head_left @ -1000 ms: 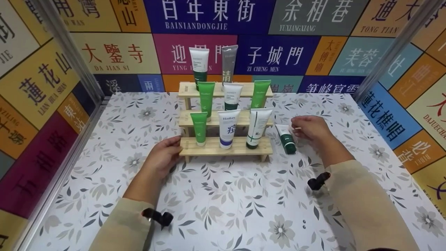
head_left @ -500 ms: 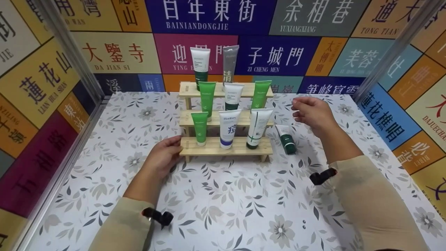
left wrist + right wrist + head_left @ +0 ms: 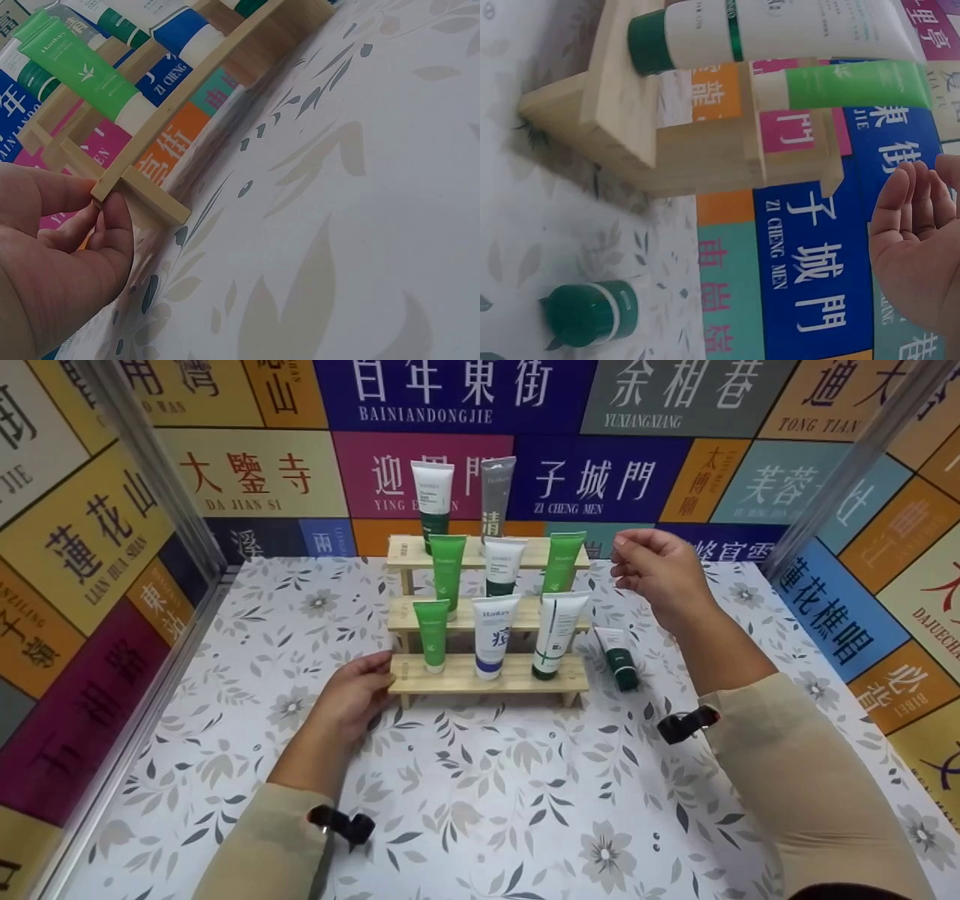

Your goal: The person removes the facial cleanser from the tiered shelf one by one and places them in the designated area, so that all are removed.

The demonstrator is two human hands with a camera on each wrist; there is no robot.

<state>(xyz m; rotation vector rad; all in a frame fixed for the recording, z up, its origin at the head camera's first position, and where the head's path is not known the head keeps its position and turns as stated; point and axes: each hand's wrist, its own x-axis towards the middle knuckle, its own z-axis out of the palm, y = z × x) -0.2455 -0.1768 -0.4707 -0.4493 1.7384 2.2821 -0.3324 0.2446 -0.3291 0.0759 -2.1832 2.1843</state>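
In the head view my left hand point(image 3: 351, 701) grips the left end of the bottom shelf of a three-step wooden display stand point(image 3: 491, 685). The left wrist view shows thumb and fingertips pinching the shelf's corner. My right hand point(image 3: 664, 577) hovers right of the top shelf, apart from the stand, fingers loosely bent with nothing in them. Below it a white tube with a dark green cap point(image 3: 617, 658) lies on the table. The bottom shelf bears a small green tube point(image 3: 431, 634), a white tube with a blue cap point(image 3: 491, 637) and a white green-capped tube point(image 3: 557, 637).
On the middle shelf stand two green tubes, the left one point(image 3: 448, 574) and the right one point(image 3: 561, 561), with a white tube point(image 3: 502, 564) between. The top shelf holds a white-and-green tube point(image 3: 433, 499) and a grey tube point(image 3: 495, 495). Printed panels point(image 3: 600, 480) wall the floral table point(image 3: 487, 780).
My right hand has risen away from beside the lying tube, up and slightly left toward the top shelf's height. My left hand has kept its grip on the stand.
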